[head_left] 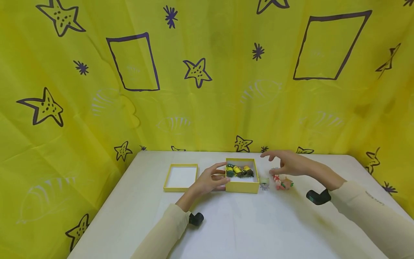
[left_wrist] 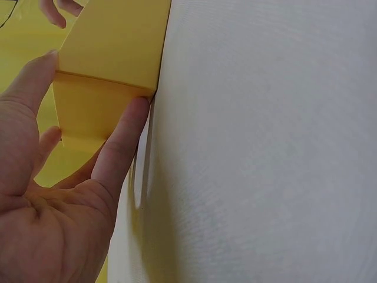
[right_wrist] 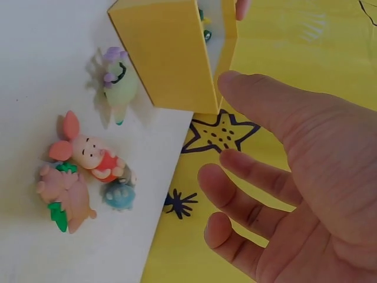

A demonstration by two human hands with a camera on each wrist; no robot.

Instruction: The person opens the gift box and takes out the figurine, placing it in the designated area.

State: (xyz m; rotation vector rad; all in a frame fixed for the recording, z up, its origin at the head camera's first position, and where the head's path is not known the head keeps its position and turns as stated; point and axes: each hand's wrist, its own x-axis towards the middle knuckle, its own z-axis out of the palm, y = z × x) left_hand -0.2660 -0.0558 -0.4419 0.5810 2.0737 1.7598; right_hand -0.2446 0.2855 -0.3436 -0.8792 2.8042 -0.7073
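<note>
A yellow box [head_left: 242, 187] with a white inside stands on the table, several small green, yellow and brown figurines [head_left: 239, 171] lying in it. My left hand [head_left: 207, 180] touches the box's left side, its fingertips spread along the wall and edges. Hovering right of the box, my right hand [head_left: 292, 162] holds nothing; its fingers are loosely bent in the right wrist view. Below it lie a piglet figurine [right_wrist: 91, 152] in red, a pink figurine with green parts [right_wrist: 68, 191] and a bluish one [right_wrist: 119, 196]. A pale green figurine with purple parts [right_wrist: 121, 82] is beside the box.
To the left of the box lies a shallow yellow-edged lid [head_left: 181, 176] with its white inside facing up. The white table [head_left: 226, 223] ends at a yellow curtain [head_left: 213, 108] printed with stars, which also hangs along both sides.
</note>
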